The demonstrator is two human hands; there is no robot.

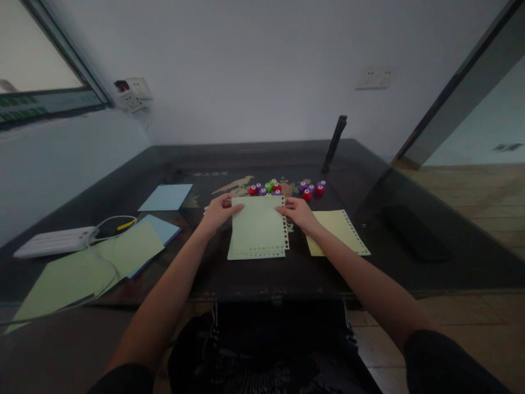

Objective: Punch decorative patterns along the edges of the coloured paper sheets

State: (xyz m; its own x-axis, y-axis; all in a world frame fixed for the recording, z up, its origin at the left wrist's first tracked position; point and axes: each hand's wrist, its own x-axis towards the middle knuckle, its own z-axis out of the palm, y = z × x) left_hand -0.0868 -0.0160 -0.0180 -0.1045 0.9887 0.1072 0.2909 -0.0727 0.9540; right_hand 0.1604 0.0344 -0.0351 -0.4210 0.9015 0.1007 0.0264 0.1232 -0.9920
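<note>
We pinch the thin, floppy green sheets (257,227) at their top corners with left hand (219,210) and right hand (298,212), supporting them on the desk (410,262).

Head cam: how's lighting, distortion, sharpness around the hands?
Head view: dim and flat, no hard shadows or glare; the dark table swallows detail. Wide-angle bend curves the window frame and door edge. The left hand, right hand and pale green paper stack read fairly sharp; the small coloured punches are soft, and corners darken.
</note>
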